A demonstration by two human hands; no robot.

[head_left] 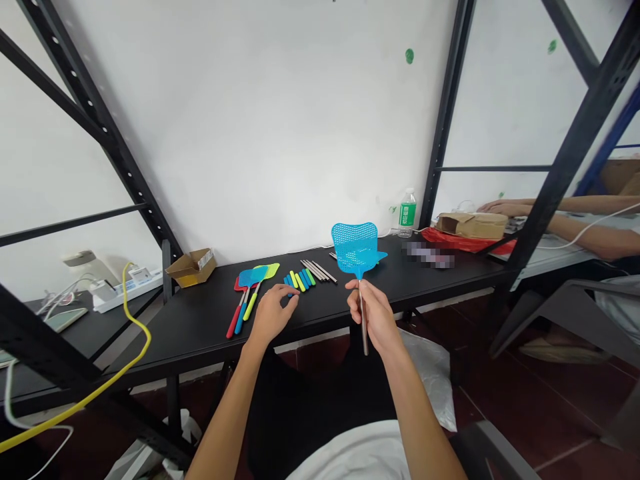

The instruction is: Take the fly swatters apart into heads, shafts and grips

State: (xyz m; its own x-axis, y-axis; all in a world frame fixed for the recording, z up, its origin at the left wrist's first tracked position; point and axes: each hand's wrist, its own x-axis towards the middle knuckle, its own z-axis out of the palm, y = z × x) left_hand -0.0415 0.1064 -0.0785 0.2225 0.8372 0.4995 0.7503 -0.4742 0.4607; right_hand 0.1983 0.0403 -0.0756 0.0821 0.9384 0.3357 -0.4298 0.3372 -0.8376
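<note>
My right hand [375, 317] grips the metal rod handle [363, 320] of a blue plastic fly swatter [356, 247], held upright above the black table [165, 340]. My left hand [273, 313] hangs low over the table with its fingers curled and holding nothing. Its fingertips are close to a row of short blue, green and yellow handle grips [299, 280]. To its left lie several assembled fly swatters [247, 293] with red, blue and yellow handles. Several bare metal rods [317, 270] lie side by side beyond the grips.
A small cardboard box [191, 267] stands at the table's left end. Farther right are a green-labelled water bottle [407, 215] and a brown package on red plastic [470, 227]. A co-worker's hand [505, 208] rests at right. Black shelf uprights flank the table.
</note>
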